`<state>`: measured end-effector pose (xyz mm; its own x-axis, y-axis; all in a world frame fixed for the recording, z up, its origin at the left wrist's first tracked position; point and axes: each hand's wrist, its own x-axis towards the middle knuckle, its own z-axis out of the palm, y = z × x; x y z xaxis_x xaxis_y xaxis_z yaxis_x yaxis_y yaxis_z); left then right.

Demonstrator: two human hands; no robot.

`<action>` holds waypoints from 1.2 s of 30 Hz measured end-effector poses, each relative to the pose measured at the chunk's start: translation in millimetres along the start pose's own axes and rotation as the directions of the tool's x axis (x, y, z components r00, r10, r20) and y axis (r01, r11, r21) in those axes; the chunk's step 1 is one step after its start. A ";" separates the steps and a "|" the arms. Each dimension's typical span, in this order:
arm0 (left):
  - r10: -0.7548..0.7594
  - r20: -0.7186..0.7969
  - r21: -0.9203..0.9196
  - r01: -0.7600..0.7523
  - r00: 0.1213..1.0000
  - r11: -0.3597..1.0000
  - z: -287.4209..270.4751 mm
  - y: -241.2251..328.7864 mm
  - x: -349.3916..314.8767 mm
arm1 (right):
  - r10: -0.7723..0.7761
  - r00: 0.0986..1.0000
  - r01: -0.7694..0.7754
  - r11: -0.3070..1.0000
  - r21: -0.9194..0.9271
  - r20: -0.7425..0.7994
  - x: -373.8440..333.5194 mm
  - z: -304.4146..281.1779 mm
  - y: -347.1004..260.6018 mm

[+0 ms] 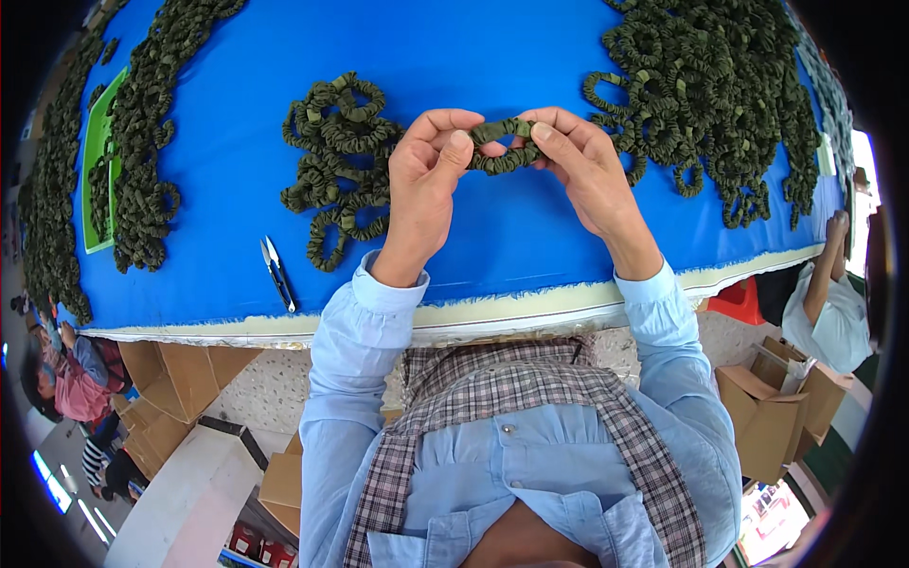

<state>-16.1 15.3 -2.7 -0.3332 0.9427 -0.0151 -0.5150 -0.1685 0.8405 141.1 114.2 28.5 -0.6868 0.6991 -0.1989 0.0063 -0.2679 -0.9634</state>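
Note:
Between my two hands, above the blue-covered table point(454, 57), a dark green scrunchie point(503, 163) is held stretched into a flat oval. My left hand point(428, 175) pinches its left end between thumb and fingers. Its right end is pinched the same way by my right hand point(589, 170). Just left of my left hand lies a small heap of dark green scrunchies point(343, 156). A much larger pile of them point(705, 90) spreads to the right of my right hand. Thread snips point(277, 275) lie on the cloth near the table's front edge.
More scrunchies point(147, 133) lie in a long row at the left, beside a bright green tray point(95, 189) that holds several. Cardboard boxes point(185, 379) stand under the table at left, and others point(767, 407) at right. People sit at both ends.

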 end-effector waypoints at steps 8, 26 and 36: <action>0.108 0.102 0.412 -0.141 0.989 0.900 6.1 -1.8 -2.0 | -0.118 0.992 0.124 0.982 -0.141 0.051 -2.9 -0.1 2.2; -0.066 0.047 0.247 0.052 0.997 0.968 13.8 9.9 -4.0 | 0.058 0.997 -0.074 0.896 0.438 0.050 -7.6 -3.7 5.3; 0.137 -0.009 0.586 -0.106 0.991 0.803 13.6 7.1 -8.7 | 0.019 1.000 -0.026 0.842 0.539 0.018 -0.5 -18.6 10.7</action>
<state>-6.1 9.7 10.7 -0.4072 0.9084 0.0951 0.0842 -0.0663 0.9942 155.1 123.3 14.9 -0.6997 0.6817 -0.2140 -0.3690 -0.6012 -0.7088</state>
